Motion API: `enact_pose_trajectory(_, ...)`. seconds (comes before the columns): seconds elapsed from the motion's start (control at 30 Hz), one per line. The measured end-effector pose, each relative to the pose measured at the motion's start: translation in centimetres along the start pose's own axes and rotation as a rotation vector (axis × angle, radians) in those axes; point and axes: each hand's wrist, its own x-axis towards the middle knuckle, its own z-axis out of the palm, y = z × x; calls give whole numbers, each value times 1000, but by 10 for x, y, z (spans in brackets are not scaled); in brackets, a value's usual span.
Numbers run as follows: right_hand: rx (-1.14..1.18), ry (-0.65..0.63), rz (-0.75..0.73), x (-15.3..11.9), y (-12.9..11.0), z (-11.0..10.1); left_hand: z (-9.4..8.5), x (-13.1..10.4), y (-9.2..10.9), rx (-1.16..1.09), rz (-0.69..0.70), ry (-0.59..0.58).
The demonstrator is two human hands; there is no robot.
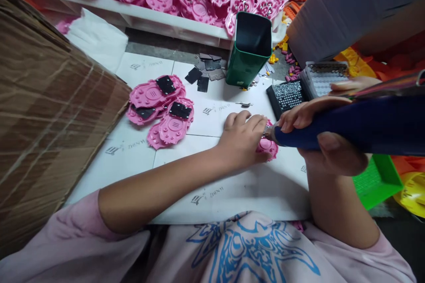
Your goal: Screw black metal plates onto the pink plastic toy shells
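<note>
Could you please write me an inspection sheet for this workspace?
Surface: white printed sheets, seams visible.
Work pieces: one pink piece under the left hand; pink shells with black plates stacked to its left.
Clutter: loose black plates and a small metal part near the green container; yellow and purple bits beyond.
Hands: left holds the pink piece; right grips a blue tool, its tip at the piece.
Cables: nothing seen.
Surroundings: cardboard box left, white crate of pink shells ahead, green tray right.
</note>
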Motion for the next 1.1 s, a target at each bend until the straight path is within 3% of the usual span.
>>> enact_pose_trajectory(0.23, 113, 54, 28, -3, -2, -5, -4, 3, -4, -35, 29, -57)
enact_pose_trajectory(0.33, 191, 203, 24, 1, -16, -11, -5, 3, -7, -38, 62, -45)
enact_pose_trajectory(0.43, 92, 407, 9, 4, -27, -15, -6, 3, -9, -40, 81, -60)
enact_pose_trajectory(0.5, 92, 472, -6, 4, -26, -18, -7, 3, -9, -34, 84, -80)
enact_pose_trajectory(0.73, 265, 386, -2, 1, -5, -21, -10, 3, -7, -18, 69, -90)
enact_pose_trajectory(1.1, 233, 392, 70, 1, -3, -20, -9, 3, -6, -7, 71, -75)
